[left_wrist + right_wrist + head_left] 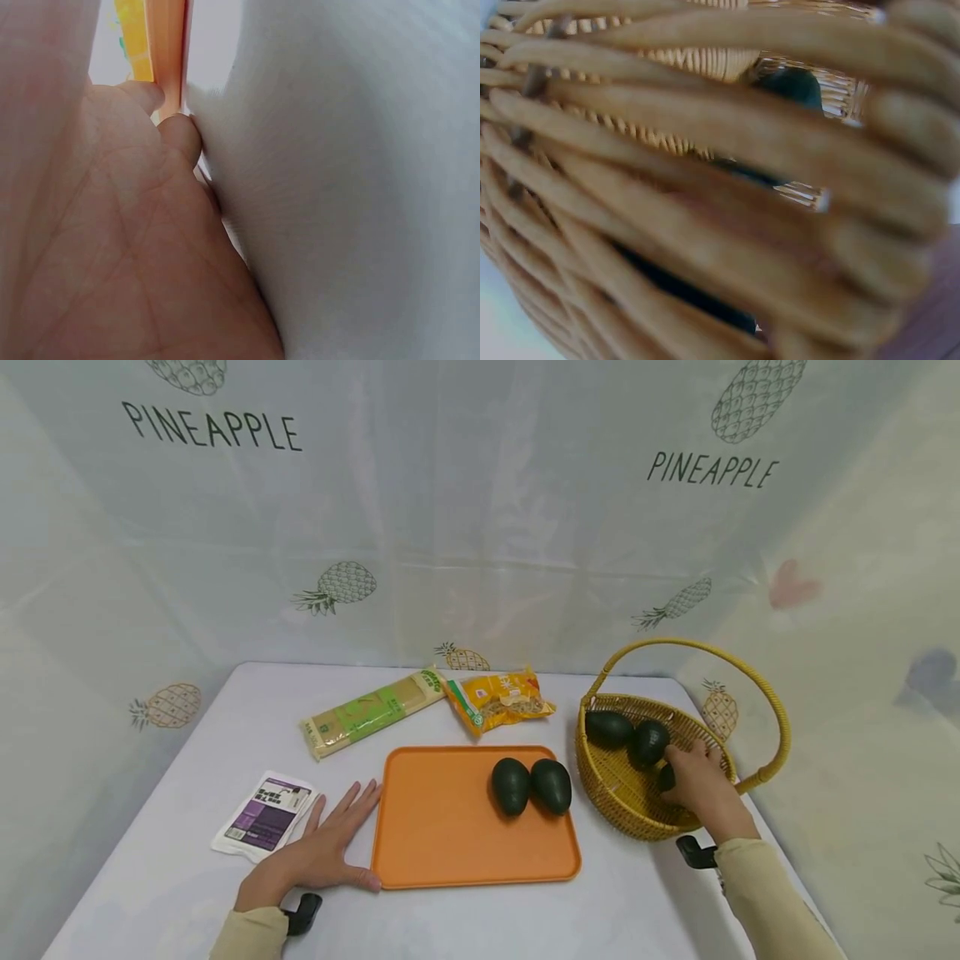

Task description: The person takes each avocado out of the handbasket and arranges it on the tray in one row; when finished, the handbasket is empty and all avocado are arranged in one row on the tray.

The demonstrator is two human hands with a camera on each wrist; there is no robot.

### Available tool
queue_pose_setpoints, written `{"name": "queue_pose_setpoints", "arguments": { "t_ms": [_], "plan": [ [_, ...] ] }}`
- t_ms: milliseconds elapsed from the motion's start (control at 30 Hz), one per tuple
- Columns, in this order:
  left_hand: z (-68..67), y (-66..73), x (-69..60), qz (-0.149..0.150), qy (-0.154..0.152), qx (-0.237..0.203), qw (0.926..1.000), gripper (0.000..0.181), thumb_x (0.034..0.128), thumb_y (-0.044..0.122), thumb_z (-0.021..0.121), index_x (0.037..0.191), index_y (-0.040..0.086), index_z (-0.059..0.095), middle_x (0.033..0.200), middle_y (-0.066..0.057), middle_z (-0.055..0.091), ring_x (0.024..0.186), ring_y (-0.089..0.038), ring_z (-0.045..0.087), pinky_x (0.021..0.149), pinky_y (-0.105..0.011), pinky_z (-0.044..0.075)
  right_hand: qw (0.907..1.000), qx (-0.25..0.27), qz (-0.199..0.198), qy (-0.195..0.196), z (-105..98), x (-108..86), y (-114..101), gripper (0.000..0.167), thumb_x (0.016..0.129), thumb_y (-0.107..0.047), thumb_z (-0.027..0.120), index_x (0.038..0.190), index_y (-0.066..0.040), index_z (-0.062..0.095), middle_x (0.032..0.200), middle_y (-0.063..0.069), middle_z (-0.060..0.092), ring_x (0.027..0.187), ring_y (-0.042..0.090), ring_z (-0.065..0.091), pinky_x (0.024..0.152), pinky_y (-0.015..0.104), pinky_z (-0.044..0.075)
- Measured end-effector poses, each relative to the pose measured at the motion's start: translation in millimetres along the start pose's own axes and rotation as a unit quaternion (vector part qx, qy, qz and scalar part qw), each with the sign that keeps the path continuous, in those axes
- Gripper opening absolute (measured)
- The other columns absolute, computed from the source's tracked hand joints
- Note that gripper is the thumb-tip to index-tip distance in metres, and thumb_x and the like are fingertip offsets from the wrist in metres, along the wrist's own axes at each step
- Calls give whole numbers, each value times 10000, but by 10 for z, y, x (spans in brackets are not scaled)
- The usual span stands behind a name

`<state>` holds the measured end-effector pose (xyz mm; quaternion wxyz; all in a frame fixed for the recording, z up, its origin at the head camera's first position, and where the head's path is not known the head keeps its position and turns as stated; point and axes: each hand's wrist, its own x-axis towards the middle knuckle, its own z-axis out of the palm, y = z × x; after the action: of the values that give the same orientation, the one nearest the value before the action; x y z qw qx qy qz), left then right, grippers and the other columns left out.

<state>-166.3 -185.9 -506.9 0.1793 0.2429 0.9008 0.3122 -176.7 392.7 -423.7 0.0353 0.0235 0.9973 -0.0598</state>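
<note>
1. The right hand [705,789] is down in the yellow basket [615,814]. Its fingers [681,760] are bent, and a finger and the thumb pinch a dark avocado [666,777].
2. That avocado is mostly hidden by the hand, so I cannot see its whole shape. The bit that shows is very dark green.
3. Two more avocados [608,728] lie in the basket, side by side. They are round and dark, and one has a shiny spot.
4. The left hand [322,856] lies with its fingers spread wide on the white bench [465,927]. It holds nothing. Its thumb and fingertips are at the left edge of the orange tray [442,818].
5. Two dark green avocados [511,787] sit near the right side of the tray. They are fat at one end.
6. A purple and white packet [266,818] lies just beside the left hand.
</note>
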Motion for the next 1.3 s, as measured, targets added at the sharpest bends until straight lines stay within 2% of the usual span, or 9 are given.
{"name": "queue_pose_setpoints", "arguments": {
  "t_ms": [300, 567, 767, 1000, 1300],
  "plan": [
    [-15, 52, -9, -65, -32, -27, 10000, 1401, 696, 599, 944, 1732, 124, 129, 1822, -161, 79, 1673, -491, -7, 1259, -764, -188, 9997, 168, -60, 154, -51, -12, -21, 711, 812, -166, 916, 1344, 130, 550, 1274, 468, 458, 1165, 645, 449, 892, 738, 541],
    [-21, 43, -2, -24, -36, -16, 10000, 1400, 701, 584, 948, 1730, 108, 127, 1821, -168, 76, 1671, -495, -9, 1254, -773, -186, 9977, 47, -366, 569, -129, -58, -121, 809, 806, -178, 926, 1361, 201, 476, 1301, 485, 457, 1179, 684, 478, 935, 747, 529],
    [-9, 36, 4, -71, -29, -8, 10000, 1409, 691, 597, 948, 1733, 128, 124, 1823, -155, 76, 1675, -485, -12, 1261, -766, -186, 9967, 121, -510, 621, -195, -79, -213, 810, 813, -188, 930, 1378, 180, 482, 1331, 482, 464, 1214, 667, 494, 950, 750, 545],
    [-13, 40, -6, -57, -22, -7, 10000, 1411, 687, 600, 948, 1734, 135, 123, 1825, -153, 72, 1675, -484, -10, 1259, -770, -182, 9948, 567, -656, 533, -280, -136, -386, 794, 849, -261, 896, 1424, 126, 509, 1406, 442, 465, 1226, 580, 516, 934, 702, 578],
    [-10, 36, 5, -68, 11, 18, 10000, 1412, 685, 602, 948, 1733, 136, 126, 1822, -160, 76, 1674, -487, -13, 1262, -766, -184, 9902, 653, -934, 810, -331, -184, -550, 721, 859, -226, 878, 1405, 106, 545, 1380, 384, 504, 1227, 536, 511, 943, 690, 580]
  ]
}}
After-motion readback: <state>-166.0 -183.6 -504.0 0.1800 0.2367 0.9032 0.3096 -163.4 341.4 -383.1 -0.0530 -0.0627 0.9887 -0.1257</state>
